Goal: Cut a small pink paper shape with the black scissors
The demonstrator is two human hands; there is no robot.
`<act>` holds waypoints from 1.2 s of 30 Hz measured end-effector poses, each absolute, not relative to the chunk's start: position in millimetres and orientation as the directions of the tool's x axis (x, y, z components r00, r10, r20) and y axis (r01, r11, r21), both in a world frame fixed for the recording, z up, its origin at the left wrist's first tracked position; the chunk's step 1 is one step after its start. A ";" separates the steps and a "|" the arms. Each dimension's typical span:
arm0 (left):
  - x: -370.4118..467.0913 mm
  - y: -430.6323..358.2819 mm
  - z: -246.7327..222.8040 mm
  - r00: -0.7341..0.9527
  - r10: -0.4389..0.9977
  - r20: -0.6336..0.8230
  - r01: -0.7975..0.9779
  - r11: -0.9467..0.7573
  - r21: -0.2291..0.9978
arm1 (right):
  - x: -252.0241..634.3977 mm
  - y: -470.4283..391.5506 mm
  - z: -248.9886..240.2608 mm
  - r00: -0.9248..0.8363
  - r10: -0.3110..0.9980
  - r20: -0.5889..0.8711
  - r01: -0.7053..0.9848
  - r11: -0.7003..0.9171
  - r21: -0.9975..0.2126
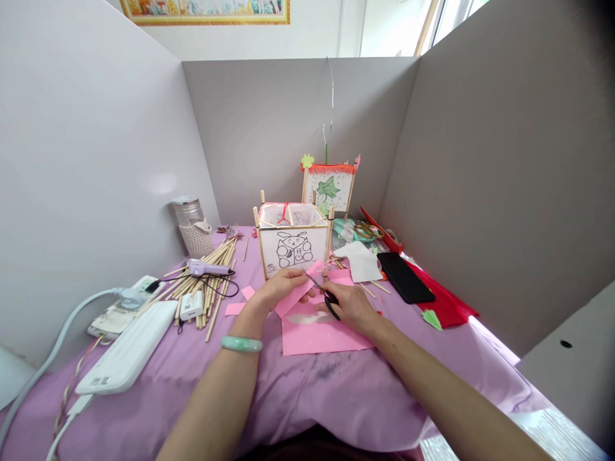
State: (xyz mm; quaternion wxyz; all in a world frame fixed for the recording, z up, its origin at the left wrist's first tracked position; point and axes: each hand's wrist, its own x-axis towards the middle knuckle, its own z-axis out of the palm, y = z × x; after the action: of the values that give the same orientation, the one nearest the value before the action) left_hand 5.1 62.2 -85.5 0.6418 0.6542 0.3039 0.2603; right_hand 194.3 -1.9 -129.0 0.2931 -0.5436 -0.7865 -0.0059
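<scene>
My left hand [283,286] grips a strip of pink paper [291,299], tilted up off the table. In my right hand [350,305] is a pair of scissors [331,305] with black handles, its blades pointing up and left at the strip's upper part. Below both hands lies a larger pink sheet [317,339], with a whitish patch on it partly under my fingers. Right behind the hands stands a lantern frame [295,250] of wooden sticks, with white panels and a line drawing of a rabbit-like figure. Small pink scraps [234,309] rest left of my left wrist.
Wooden sticks [211,269] are heaped at left under a purple hot glue gun [209,267]. A white power bank [127,349] and a power strip [108,317] lie nearer. A finished-looking lantern [331,186] stands behind. A black phone [406,277] and red fabric [446,301] lie right.
</scene>
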 end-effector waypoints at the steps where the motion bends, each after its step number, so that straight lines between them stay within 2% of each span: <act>1: 5.1 62.2 -85.5 0.679 0.732 -0.050 0.064 0.009 0.998 | 194.6 -1.6 -129.3 -0.238 0.851 0.468 0.859 0.410 -0.308; 12: 5.2 65.7 -87.9 0.695 0.718 -0.029 0.053 -0.011 0.999 | 194.1 -2.5 -127.7 -0.235 0.865 0.443 0.847 0.406 -0.344; 19: 5.4 69.5 -88.9 0.575 0.818 -0.022 0.041 -0.002 0.999 | 196.4 -2.8 -128.7 -0.244 0.862 0.445 0.853 0.409 -0.325; 36: 6.1 69.4 -91.6 0.588 0.808 -0.018 0.043 -0.008 0.999 | 193.7 -2.1 -128.3 -0.246 0.859 0.449 0.860 0.407 -0.307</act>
State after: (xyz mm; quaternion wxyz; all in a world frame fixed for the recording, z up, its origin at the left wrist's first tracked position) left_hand 6.1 69.4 -91.6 0.6205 0.6397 0.3327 0.3083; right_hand 193.7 -2.1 -128.3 0.2835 -0.5446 -0.7894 -0.0011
